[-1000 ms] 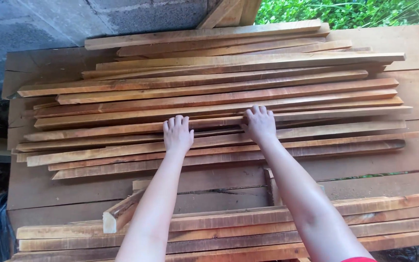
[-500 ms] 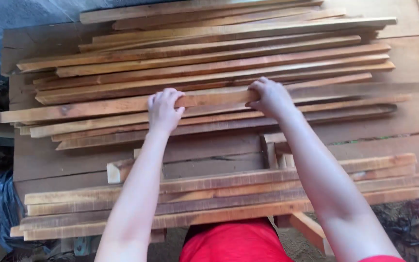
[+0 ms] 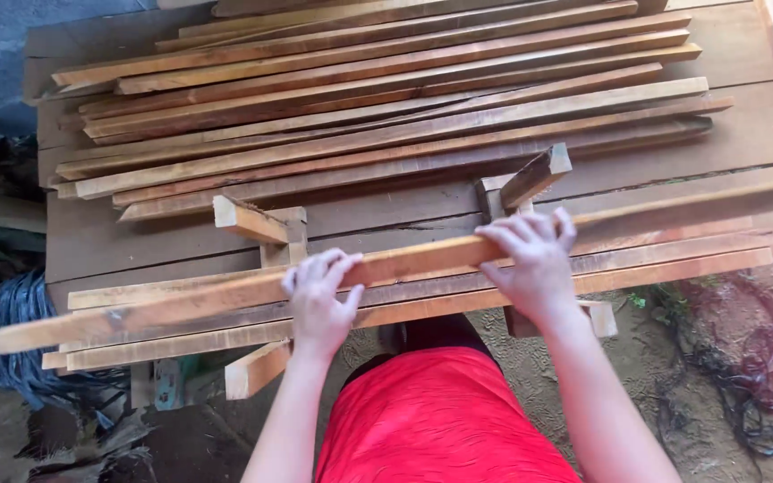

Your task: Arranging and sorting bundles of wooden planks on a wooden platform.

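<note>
Across the lower middle of the frame a long wooden slat (image 3: 225,295) is gripped by the left hand (image 3: 319,300) and right hand (image 3: 530,259), both clamped over it above the small near stack (image 3: 673,264), while the large pile (image 3: 386,98) at the top remains unshifted.

I saw the slat (image 3: 404,261) as one long, thin strip of reddish-brown wood, rough-sawn, with a paler top face. It lay nearly level, its right end tilted slightly higher, crossing almost the whole view. It sat just above the near stack, in front of two upright wooden posts, gripped near its middle.
</note>
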